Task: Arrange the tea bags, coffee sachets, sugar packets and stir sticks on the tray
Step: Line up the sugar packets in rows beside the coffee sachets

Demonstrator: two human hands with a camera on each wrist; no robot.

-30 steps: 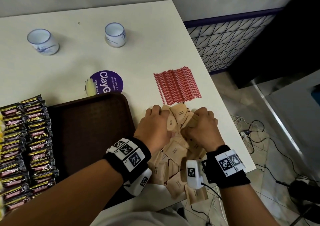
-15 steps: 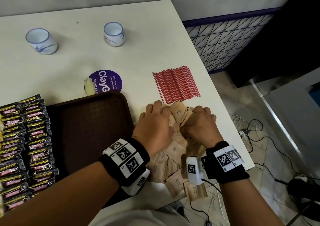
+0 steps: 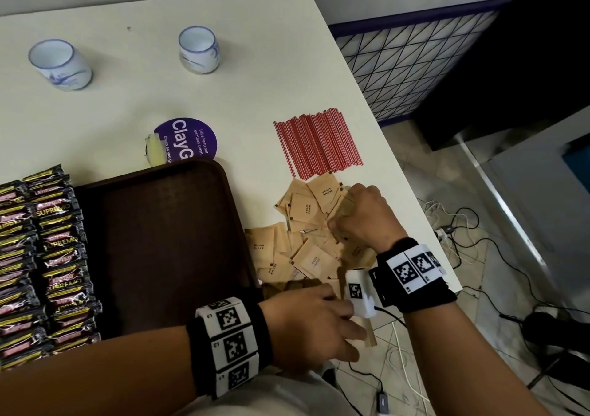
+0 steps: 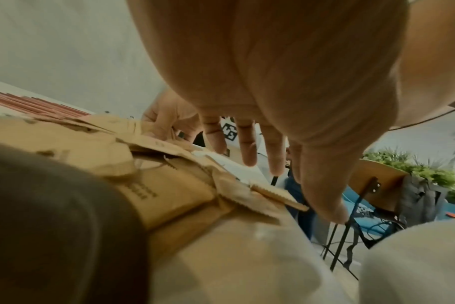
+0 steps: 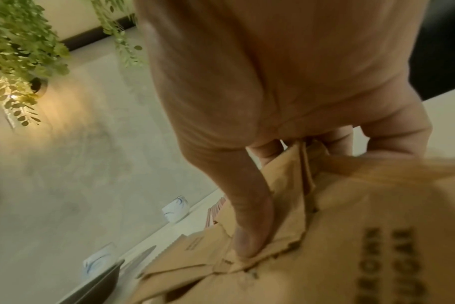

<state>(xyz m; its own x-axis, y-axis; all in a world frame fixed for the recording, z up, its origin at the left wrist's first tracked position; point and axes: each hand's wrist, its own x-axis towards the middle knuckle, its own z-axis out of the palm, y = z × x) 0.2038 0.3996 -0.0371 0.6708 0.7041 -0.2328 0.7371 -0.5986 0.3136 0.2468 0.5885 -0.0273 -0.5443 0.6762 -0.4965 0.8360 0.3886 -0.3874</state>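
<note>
Head view. The brown sugar packets are lying in a loose heap on the white table, just beside the brown tray at its 3 o'clock side. The right hand is sitting on the heap's 3 o'clock flank with fingers curled into the packets, gripping several. The left hand is reaching across the heap's 6 o'clock end at the table edge, fingers extended and holding nothing. The red stir sticks are lying at the heap's 12 o'clock, touching its far packets. Coffee sachets are filling the tray's 9 o'clock side; two cups are standing well apart at the far end. No tea bags are identifiable.

Left wrist view. The left hand's fingers are hanging straight above the sugar packets, and one packet is projecting past the table edge.

Right wrist view. The thumb is pressing down on folded sugar packets while the fingers are curling behind them.

Risks, as judged. Packets at the 6 o'clock edge are likely to fall to the floor if the left hand sweeps outward rather than inward. A loose bunch may shed packets during transfer. Raking toward 12 o'clock could scatter the stir sticks.
</note>
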